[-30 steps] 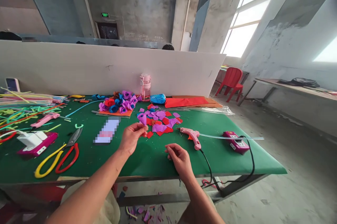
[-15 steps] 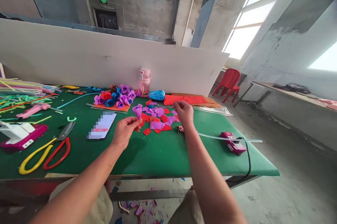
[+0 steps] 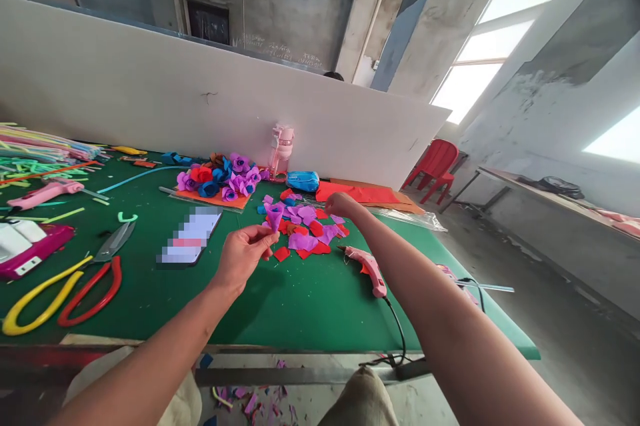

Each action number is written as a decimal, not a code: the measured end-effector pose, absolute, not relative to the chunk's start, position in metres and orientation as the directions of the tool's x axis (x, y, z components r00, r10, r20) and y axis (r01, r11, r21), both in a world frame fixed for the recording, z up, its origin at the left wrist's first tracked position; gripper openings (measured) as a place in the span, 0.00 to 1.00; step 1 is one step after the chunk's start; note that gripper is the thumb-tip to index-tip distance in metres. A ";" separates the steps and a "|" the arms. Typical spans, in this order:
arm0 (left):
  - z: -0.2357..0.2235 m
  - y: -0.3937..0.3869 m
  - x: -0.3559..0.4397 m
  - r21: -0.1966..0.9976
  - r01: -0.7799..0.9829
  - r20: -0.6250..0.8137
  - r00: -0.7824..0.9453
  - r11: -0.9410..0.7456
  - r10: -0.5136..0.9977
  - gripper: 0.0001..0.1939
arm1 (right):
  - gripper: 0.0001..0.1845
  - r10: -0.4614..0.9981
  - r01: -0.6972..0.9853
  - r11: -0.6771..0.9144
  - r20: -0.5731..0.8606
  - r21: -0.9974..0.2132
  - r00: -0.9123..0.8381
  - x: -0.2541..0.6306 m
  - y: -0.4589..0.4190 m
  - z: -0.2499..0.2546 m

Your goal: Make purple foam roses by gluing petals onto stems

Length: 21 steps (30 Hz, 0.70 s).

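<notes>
My left hand [image 3: 245,256] pinches a small rolled purple paper petal [image 3: 274,216] upright between thumb and fingertips. My right hand [image 3: 346,205] reaches over the far right side of the loose paper petals [image 3: 303,241], which are purple, red and a little blue and brown. Its fingers curl downward and are mostly hidden behind the back of the hand, so what they touch does not show. A pink hot glue gun [image 3: 369,269] lies on the green table [image 3: 300,309] below my right forearm, its cord hanging over the front edge.
Finished paper flowers [image 3: 220,179] sit at the back left, near a pink bottle [image 3: 283,149] and blue pouch [image 3: 303,181]. Red paper [image 3: 360,191] lies behind my right hand. To the left are a phone [image 3: 193,236], large scissors [image 3: 107,253], another pink glue gun [image 3: 45,194] and a power strip [image 3: 47,256].
My right hand has moved slightly farther in over the petals, its forearm swinging outward and uncovering the near glue gun. My left hand keeps the purple petal. The view has shifted slightly.
</notes>
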<state>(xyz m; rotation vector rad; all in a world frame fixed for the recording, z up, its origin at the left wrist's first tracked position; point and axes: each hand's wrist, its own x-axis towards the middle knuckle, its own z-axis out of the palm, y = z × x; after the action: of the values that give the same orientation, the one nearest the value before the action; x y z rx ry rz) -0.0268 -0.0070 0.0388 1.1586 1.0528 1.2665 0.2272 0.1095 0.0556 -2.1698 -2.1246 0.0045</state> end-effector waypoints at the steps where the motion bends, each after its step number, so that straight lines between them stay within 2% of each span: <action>1: 0.038 -0.008 -0.026 0.991 -0.131 0.044 0.052 -0.037 0.998 0.14 | 0.03 1.000 0.998 0.000 0.005 -0.069 0.000 0.226 0.109 0.051; 4: 0.037 -0.009 -0.024 0.994 -0.104 0.047 0.079 -0.039 0.996 0.13 | 0.07 0.979 0.998 0.037 -0.198 -0.059 -0.048 0.225 0.105 0.039; 7: 0.035 -0.009 -0.023 0.995 -0.090 0.049 0.084 -0.042 0.995 0.13 | 0.07 0.955 0.997 0.040 -0.291 -0.060 -0.055 0.226 0.100 0.031; 13: 0.029 -0.006 -0.024 0.996 -0.048 0.078 0.099 -0.074 0.992 0.15 | 0.03 0.974 0.989 0.035 -0.217 -0.141 -0.065 0.235 0.095 0.042; 17: 0.024 -0.005 -0.023 0.992 0.013 0.123 0.159 -0.126 0.980 0.15 | 0.07 0.984 0.980 0.030 -0.168 -0.196 -0.063 0.248 0.086 0.059; 21: 0.024 -0.005 -0.022 0.992 -0.038 0.127 0.157 -0.123 0.979 0.15 | 0.12 0.988 0.973 0.041 -0.134 -0.225 -0.073 0.256 0.077 0.063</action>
<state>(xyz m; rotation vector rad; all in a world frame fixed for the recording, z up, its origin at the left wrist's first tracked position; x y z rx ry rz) -0.0222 -0.0054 0.0243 1.3511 1.0077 1.1923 0.2557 0.0768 0.0625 -2.0988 -2.2250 0.3984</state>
